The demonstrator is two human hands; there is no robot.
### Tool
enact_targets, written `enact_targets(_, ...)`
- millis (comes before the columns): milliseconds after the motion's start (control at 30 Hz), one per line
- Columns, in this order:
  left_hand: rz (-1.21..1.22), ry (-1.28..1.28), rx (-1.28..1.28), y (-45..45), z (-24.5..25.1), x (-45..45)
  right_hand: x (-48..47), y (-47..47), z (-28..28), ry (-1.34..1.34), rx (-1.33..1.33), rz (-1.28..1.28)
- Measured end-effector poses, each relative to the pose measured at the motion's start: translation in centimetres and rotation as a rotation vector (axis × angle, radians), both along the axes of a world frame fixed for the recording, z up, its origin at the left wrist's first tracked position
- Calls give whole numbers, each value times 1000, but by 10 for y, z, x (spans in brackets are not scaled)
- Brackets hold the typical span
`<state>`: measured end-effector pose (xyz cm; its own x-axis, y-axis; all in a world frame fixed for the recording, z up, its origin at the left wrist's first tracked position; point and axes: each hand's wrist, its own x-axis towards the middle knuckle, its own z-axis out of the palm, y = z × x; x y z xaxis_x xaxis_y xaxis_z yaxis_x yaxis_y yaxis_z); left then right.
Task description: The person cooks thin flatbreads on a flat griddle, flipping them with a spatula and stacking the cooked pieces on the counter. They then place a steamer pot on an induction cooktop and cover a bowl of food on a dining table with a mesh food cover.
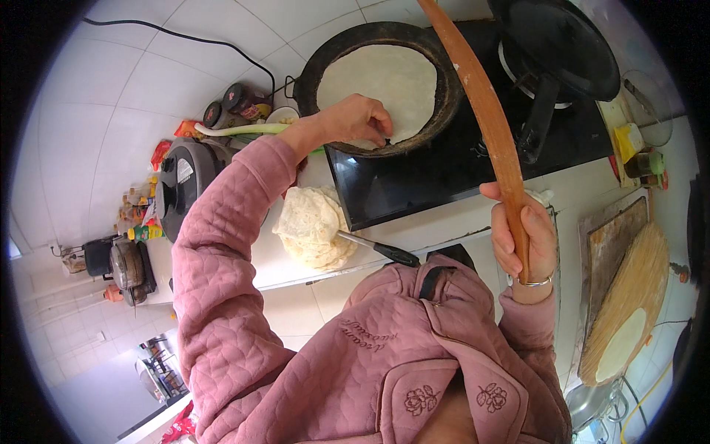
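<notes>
My left hand (366, 119) reaches over a round black griddle pan (449, 94) on the hob. Its bent fingers pinch the near edge of a thin, pale round of dough (383, 72) that covers most of the pan's bottom. My thumb is partly hidden there. In my right hand (527, 238) I grip the lower end of a long, flat wooden stick (482, 105). Held up in front of the hob, the stick slants away past the pan's right side and runs out at the top of the view.
Cooked flatbreads (310, 222) are stacked on the counter beside a black-handled utensil (394, 253). A black frying pan (566, 44) sits on the right burner. At right, another dough round (621, 344) lies on a wooden board (638, 288). An electric cooker (186, 177) and jars (244, 100) stand left.
</notes>
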<state>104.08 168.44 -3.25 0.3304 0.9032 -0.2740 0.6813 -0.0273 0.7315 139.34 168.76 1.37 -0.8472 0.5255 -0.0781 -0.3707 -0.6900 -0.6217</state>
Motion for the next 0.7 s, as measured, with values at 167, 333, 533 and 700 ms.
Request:
enact_targets(167,8,68,39,0,2,3,-3,1,-1,-9,9,11)
enact_targets(333,75,99,2,-3,8,7,-3,1,0,-20,5,9)
enact_targets(533,201,229,59,-7,17,17,-5,2,0,-17,-14,7)
enact_targets(700,179,317,-42,-7,21,20,-6,2,0,-19,-23,7)
